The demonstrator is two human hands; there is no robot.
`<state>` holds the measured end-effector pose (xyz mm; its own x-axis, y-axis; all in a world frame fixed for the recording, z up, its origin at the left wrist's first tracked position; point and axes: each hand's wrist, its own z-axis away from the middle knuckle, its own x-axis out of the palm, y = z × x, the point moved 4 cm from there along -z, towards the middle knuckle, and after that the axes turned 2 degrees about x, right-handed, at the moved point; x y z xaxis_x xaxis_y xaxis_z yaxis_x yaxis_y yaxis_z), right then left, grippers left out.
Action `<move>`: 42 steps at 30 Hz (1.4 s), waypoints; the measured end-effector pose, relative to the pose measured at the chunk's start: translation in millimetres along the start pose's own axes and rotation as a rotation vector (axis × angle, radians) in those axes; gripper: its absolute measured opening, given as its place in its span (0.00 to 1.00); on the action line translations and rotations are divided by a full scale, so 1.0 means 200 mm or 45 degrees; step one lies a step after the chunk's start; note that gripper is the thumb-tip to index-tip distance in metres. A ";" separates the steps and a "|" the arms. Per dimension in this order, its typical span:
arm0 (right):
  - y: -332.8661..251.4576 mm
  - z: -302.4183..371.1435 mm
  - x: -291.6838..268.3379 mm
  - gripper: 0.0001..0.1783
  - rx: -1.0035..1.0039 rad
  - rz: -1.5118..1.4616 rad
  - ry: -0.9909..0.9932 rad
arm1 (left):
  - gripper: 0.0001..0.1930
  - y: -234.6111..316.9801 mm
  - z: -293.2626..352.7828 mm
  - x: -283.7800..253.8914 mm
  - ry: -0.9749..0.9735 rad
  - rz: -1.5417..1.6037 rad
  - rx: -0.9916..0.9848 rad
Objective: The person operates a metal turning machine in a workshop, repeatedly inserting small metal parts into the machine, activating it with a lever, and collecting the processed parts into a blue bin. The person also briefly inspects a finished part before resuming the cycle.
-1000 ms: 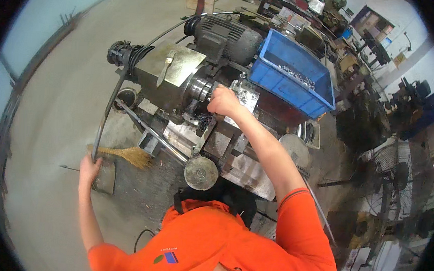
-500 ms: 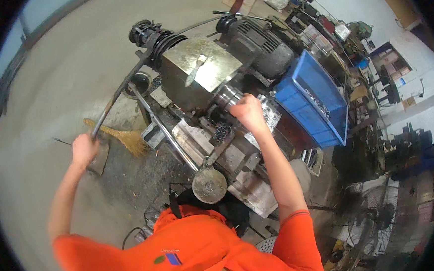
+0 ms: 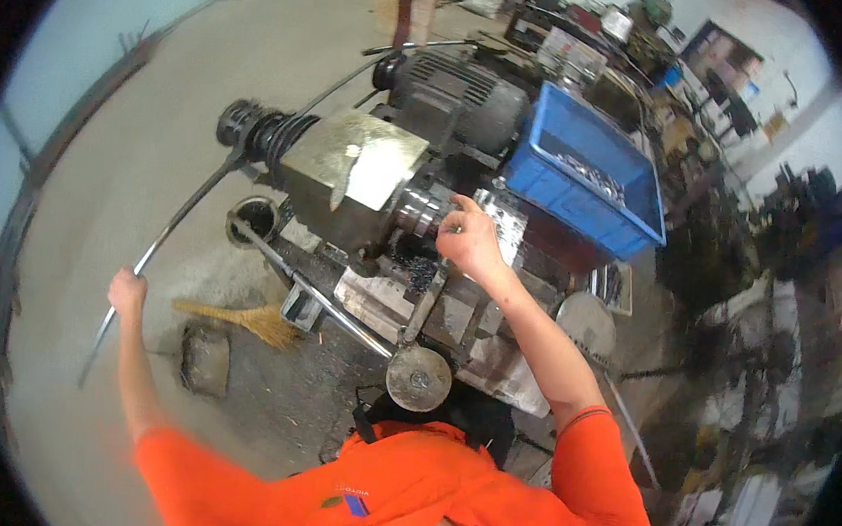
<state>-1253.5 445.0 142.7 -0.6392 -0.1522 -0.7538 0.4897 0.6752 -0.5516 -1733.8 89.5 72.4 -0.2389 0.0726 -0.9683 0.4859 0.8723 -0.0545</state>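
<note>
My left hand (image 3: 127,291) is wrapped round a long metal lever rod (image 3: 185,218), whose lower end sticks out below the fist. The rod runs up to the pulley-like end (image 3: 246,129) of a lathe-like machine. My right hand (image 3: 470,242) is just right of the shiny round chuck (image 3: 416,210). Its index finger stretches toward the machine while the thumb and other fingers curl in; whatever they may pinch is too small to make out. On the machine's flat metal cover (image 3: 375,154) lies a brush (image 3: 341,186).
A blue crate (image 3: 590,187) with small metal parts stands behind my right hand. Near my body are a bare metal bar (image 3: 340,321) and a round handwheel-like disc (image 3: 419,379). A straw broom (image 3: 253,322) and a dustpan (image 3: 205,358) lie on the floor; a motor (image 3: 465,97) is behind.
My left hand has pulled the lever outward to the left, and more rod shows below the fist. My right hand's index finger has straightened beside the chuck. The whole view has shifted.
</note>
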 end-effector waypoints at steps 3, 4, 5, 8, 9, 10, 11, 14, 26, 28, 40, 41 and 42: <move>0.00 0.22 -0.23 0.09 -0.114 -0.171 0.108 | 0.14 0.18 0.09 0.01 0.553 0.801 0.349; 0.05 0.33 -0.33 0.09 -0.022 -0.245 0.104 | 0.13 0.33 0.17 0.04 0.606 1.057 0.307; 0.11 0.43 -0.43 0.09 0.035 -0.230 0.201 | 0.13 0.48 0.30 0.08 0.652 1.309 0.243; 0.25 0.70 -0.70 0.08 0.081 0.105 0.322 | 0.20 0.66 0.38 0.96 -0.622 1.032 0.097; 0.37 0.88 -0.80 0.08 0.250 0.155 0.398 | 0.24 0.98 0.59 0.92 -0.924 1.132 0.046; 0.46 0.98 -0.83 0.08 0.346 0.079 0.430 | 0.26 0.89 0.61 1.09 -0.749 0.965 0.369; 0.51 1.13 -0.92 0.08 0.509 0.089 0.447 | 0.26 1.16 0.75 0.94 -0.420 0.681 0.662; 0.58 1.44 -1.07 0.09 0.741 0.195 0.449 | 0.15 1.18 0.71 0.84 -0.600 0.218 0.878; 1.36 2.61 -1.30 0.24 1.539 1.046 0.037 | 0.21 0.97 0.32 0.65 -0.733 1.204 0.545; 1.24 2.63 -1.28 0.21 1.621 1.160 0.007 | 0.19 1.04 0.33 0.47 -0.604 1.405 0.303; 0.56 2.73 -0.60 0.15 1.564 0.188 0.397 | 0.14 1.28 0.49 0.31 -0.632 1.634 -0.120; 0.55 2.72 -0.57 0.15 1.613 0.170 0.368 | 0.14 1.30 0.50 0.28 -0.602 1.675 -0.134; 0.52 2.71 -0.55 0.13 1.579 0.072 0.415 | 0.15 1.32 0.53 0.25 -0.572 1.717 -0.148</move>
<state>-811.6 140.1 -25.0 -0.6280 0.1562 -0.7623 0.6302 -0.4726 -0.6160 -1528.6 273.4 -16.3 0.6359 0.7276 -0.2572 0.0473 0.2959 0.9540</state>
